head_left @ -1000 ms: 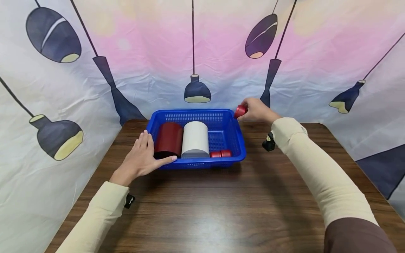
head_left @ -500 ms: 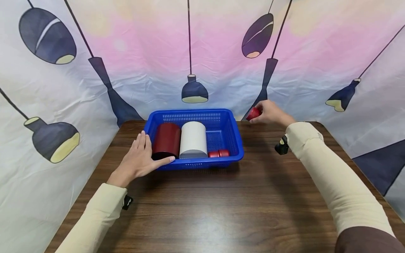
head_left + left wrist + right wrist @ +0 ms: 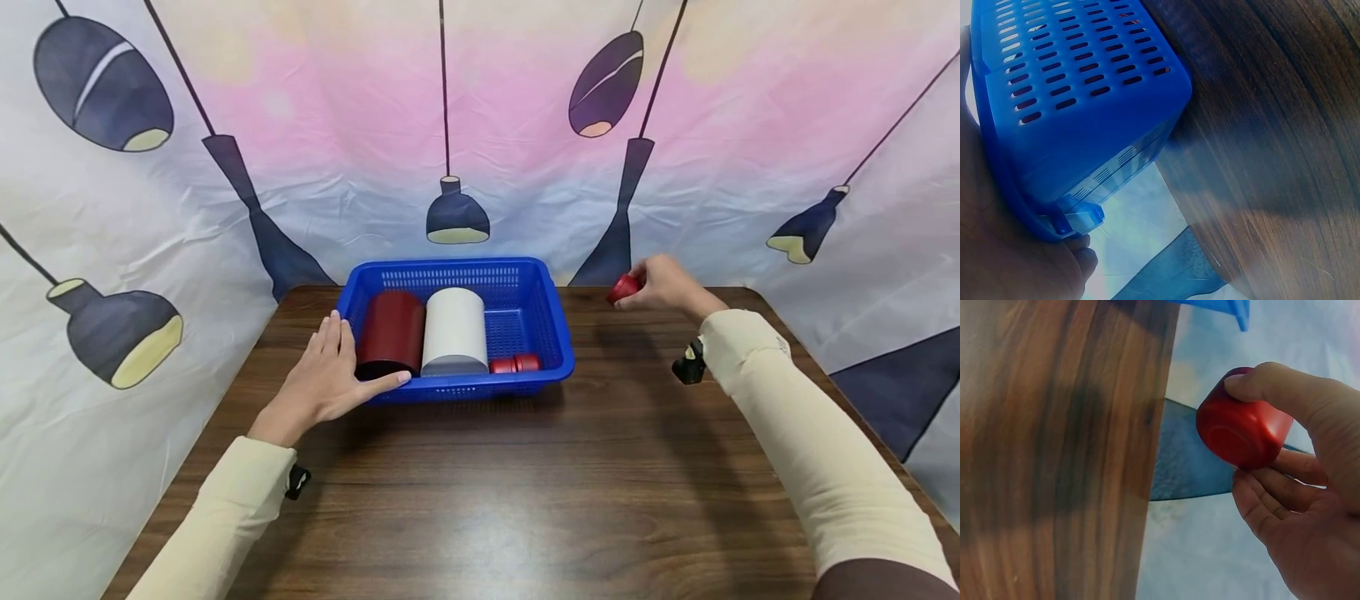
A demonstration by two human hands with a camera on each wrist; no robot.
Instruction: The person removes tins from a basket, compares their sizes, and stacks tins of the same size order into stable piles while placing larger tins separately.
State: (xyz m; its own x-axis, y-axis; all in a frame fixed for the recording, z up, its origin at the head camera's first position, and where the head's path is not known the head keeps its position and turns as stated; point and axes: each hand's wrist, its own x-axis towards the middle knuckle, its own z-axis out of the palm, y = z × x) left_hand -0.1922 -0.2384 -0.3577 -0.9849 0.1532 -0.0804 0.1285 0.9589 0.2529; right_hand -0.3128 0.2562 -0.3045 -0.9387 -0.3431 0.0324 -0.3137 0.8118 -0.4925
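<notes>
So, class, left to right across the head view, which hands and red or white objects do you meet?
Left hand, dark red rounded block, white rounded block, small red cylindrical item or pair, small red rounded piece, right hand.

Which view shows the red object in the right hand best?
Right wrist view: the red object appears large, its round end visible, pinched by the right hand. The head view shows it small, partly covered by that hand; the left wrist view doesn't show it.
</notes>
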